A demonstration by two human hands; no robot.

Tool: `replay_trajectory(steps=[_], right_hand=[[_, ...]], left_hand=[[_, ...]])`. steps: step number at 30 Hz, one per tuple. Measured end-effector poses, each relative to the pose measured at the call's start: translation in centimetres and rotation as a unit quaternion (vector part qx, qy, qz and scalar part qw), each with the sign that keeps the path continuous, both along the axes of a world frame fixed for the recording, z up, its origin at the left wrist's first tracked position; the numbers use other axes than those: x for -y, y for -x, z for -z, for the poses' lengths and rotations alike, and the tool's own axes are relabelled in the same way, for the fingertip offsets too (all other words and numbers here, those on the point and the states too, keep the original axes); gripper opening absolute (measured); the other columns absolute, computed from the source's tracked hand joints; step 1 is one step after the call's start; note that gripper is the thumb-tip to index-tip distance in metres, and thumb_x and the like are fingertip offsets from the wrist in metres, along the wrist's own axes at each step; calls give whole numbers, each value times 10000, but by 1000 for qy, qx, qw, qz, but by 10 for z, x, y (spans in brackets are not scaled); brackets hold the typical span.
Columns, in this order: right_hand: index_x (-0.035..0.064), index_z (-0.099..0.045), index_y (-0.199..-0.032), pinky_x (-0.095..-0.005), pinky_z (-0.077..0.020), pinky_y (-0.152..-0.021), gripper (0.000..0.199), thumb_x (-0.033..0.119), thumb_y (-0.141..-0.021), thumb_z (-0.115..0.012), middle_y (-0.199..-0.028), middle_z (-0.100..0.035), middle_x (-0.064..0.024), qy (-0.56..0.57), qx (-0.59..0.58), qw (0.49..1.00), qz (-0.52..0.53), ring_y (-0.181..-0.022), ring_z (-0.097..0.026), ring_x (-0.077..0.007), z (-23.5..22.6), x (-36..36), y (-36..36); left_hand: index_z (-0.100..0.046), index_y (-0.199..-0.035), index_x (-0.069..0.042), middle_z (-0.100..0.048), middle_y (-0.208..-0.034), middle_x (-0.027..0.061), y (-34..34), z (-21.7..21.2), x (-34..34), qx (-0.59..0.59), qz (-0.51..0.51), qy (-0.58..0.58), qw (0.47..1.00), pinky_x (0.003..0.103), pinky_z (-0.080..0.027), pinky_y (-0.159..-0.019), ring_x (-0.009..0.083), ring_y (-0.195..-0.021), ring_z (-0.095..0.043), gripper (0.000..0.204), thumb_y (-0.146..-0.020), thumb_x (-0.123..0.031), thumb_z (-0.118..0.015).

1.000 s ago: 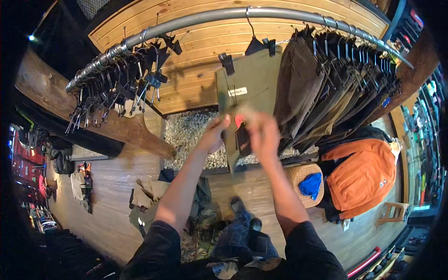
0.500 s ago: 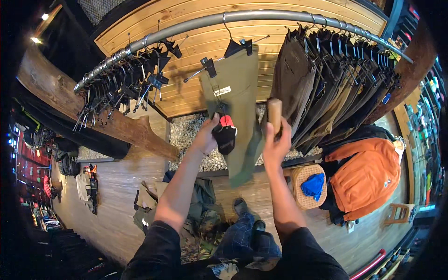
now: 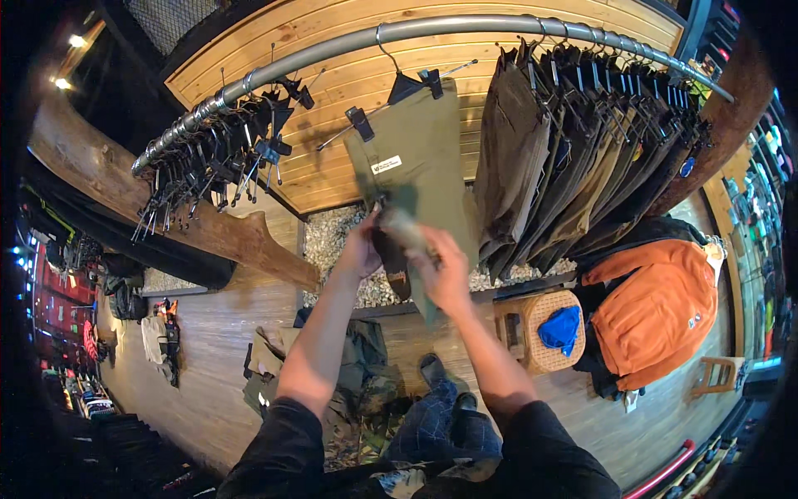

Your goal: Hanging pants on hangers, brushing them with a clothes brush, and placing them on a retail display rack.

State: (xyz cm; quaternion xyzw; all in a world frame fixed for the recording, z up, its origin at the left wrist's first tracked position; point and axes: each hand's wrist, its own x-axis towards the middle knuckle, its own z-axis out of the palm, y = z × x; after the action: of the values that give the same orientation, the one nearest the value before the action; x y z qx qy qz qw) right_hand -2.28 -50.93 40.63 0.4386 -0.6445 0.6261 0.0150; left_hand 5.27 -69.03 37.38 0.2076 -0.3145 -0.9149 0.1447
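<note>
Olive trousers (image 3: 434, 158) hang in front of me from a clip hanger (image 3: 401, 86), with a small white label near the waist. At their left side my left hand (image 3: 363, 247) is closed on the dark hang tag (image 3: 392, 270), which points downward. My right hand (image 3: 446, 268) is closed round a tan, wood-coloured object (image 3: 401, 226), rounded at its end. That object is smeared by motion and its kind cannot be made out. It sits against or just in front of the tag's upper part, close to my left fingers.
A curved metal rail (image 3: 465, 28) carries bare clip hangers (image 3: 241, 137) on the left and dark trousers (image 3: 573, 158) on the right. White gravel (image 3: 328, 245) lies below. Folded clothes (image 3: 349, 358), a woven stool (image 3: 549, 358) with blue cloth, and an orange sweatshirt (image 3: 652, 295) are nearby.
My right hand has moved left with the tan object, from beside the trousers to the tag. My left hand has kept hold of the tag. The tag's red part no longer shows.
</note>
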Motion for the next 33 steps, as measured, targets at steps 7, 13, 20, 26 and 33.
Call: replay_trajectory(steps=[7,13,20,26,33], right_hand=[[-8,-600,-1132,-321,-480,-802,353,123,-826,-721,-1035,-631,-138,-13,52,997,-49,-910,-597,-217,18,-3,-3],[-31,-602,-1094,-352,-480,-821,297,132,-861,-684,-1024,-631,-189,63,-52,985,154,-929,-618,-280,43,8,55],[-19,-538,-1262,-231,-463,-782,417,237,-943,-617,-1032,-624,-27,166,300,938,51,-878,-553,-94,28,7,70],[-51,-592,-1141,-332,-491,-766,381,249,-909,-634,-884,-677,-164,-117,290,923,223,-821,-639,-207,123,13,106],[-17,-609,-1109,-242,-441,-721,332,261,-929,-634,-842,-620,-53,-174,307,931,95,-798,-529,-79,143,6,36]], left_hand=[[-531,-1252,-97,-628,-1126,127,-9,12,16,-116,132,-27,984,468,-469,-956,294,-1041,-613,528,-891,-481,-557],[-602,-1039,-98,-657,-905,81,-25,9,45,-161,149,-27,975,382,-550,-749,240,-834,-656,339,-858,-383,-633],[-605,-925,-97,-656,-772,67,-37,-12,34,119,-2,84,989,336,-560,-589,202,-643,-651,216,-861,-303,-588],[-613,-995,-68,-674,-844,78,-17,-18,25,37,46,45,997,330,-551,-648,195,-702,-655,297,-943,-352,-545],[-607,-1065,-81,-669,-961,68,-30,8,31,6,101,100,990,341,-540,-761,195,-840,-652,208,-936,-241,-575]])
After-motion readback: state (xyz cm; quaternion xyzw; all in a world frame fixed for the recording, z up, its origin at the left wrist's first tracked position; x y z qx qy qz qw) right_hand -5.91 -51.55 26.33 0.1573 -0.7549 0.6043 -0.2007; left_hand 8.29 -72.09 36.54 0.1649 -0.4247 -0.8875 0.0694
